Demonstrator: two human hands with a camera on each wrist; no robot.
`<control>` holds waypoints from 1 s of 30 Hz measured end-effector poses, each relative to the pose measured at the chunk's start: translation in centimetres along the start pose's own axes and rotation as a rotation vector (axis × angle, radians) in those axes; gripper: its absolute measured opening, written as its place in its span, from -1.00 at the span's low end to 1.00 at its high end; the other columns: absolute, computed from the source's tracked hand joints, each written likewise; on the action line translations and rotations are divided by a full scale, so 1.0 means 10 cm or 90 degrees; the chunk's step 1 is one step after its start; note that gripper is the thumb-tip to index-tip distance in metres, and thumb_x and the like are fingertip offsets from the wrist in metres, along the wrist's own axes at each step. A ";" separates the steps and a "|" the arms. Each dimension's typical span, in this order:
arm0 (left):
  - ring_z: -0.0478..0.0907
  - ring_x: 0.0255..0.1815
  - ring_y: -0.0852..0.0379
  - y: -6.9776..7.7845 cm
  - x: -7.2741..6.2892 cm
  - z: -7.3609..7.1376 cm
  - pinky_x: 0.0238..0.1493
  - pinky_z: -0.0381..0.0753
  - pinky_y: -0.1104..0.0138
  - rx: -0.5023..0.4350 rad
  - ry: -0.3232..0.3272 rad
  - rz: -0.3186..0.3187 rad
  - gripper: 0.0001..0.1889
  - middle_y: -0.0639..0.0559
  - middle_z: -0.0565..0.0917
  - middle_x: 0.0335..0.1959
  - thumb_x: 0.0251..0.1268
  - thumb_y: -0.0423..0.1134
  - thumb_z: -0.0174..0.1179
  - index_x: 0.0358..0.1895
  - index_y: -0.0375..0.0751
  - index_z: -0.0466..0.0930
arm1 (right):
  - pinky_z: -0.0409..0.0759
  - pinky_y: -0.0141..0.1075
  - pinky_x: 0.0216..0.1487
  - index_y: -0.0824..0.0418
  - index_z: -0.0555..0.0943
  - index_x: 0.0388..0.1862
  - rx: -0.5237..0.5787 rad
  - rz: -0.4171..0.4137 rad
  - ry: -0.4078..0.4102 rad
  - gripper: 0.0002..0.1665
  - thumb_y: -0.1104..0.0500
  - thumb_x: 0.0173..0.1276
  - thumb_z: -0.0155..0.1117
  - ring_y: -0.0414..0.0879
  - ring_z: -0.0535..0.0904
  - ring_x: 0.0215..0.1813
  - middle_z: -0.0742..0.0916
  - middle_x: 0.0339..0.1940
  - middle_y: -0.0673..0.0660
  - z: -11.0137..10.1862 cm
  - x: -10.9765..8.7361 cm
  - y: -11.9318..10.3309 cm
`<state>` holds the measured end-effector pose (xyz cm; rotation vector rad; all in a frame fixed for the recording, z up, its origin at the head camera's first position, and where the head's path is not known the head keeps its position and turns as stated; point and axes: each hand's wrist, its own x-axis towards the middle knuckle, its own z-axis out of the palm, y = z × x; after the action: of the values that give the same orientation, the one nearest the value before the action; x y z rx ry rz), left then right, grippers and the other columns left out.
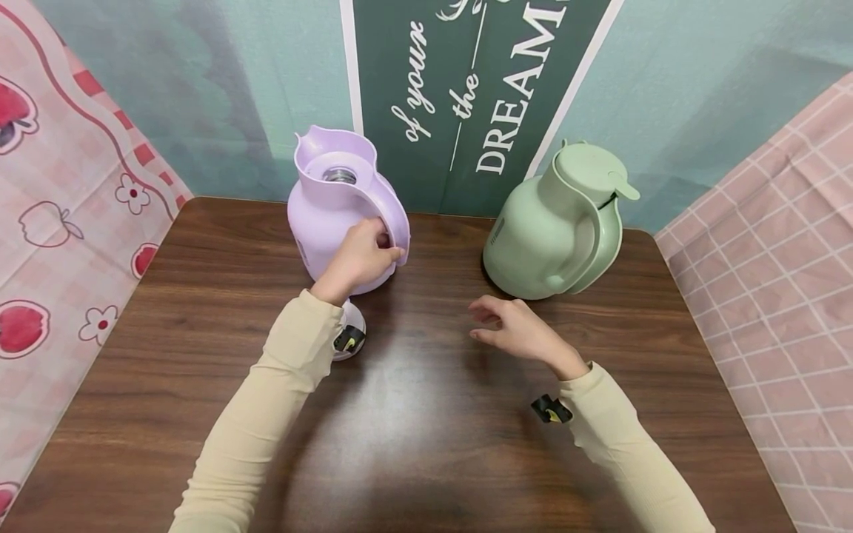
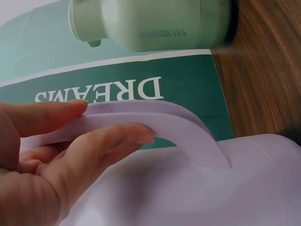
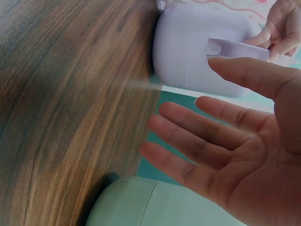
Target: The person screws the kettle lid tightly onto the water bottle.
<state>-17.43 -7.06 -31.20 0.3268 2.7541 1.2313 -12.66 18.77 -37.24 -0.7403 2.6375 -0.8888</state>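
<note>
A lilac thermos jug (image 1: 320, 222) stands upright at the back left of the table, its top uncovered so the round inner mouth shows. My left hand (image 1: 365, 253) grips its handle; in the left wrist view the thumb and fingers curl around the handle (image 2: 188, 136). Behind my left wrist lies a round lilac lid (image 1: 355, 320), partly hidden by the sleeve. My right hand (image 1: 513, 326) hovers over the table with relaxed fingers and holds nothing. Just beyond it stands a green thermos jug (image 1: 526, 237) with its lid (image 1: 589, 169) on.
The brown wooden table (image 1: 426, 444) ends at a teal cloth backdrop with a dark green lettered panel (image 1: 460, 89). A pink fruit-patterned cloth (image 1: 60, 244) hangs along the left side, a pink checked cloth (image 1: 780, 281) along the right.
</note>
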 end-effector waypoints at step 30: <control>0.58 -0.29 0.09 0.09 -0.13 0.14 -0.16 0.44 0.34 -0.072 -0.083 0.084 -0.76 -0.13 0.68 -0.32 0.02 -0.46 0.12 -0.19 -0.38 0.62 | 0.41 -0.05 0.04 0.33 0.47 0.06 -0.057 -0.009 0.043 -0.45 0.20 0.08 0.38 0.14 0.51 0.03 0.60 0.00 0.27 -0.14 0.11 -0.04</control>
<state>-15.77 -5.82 -31.45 0.5636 2.5771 1.3392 -13.98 18.61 -35.94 -0.7649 2.7503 -0.8171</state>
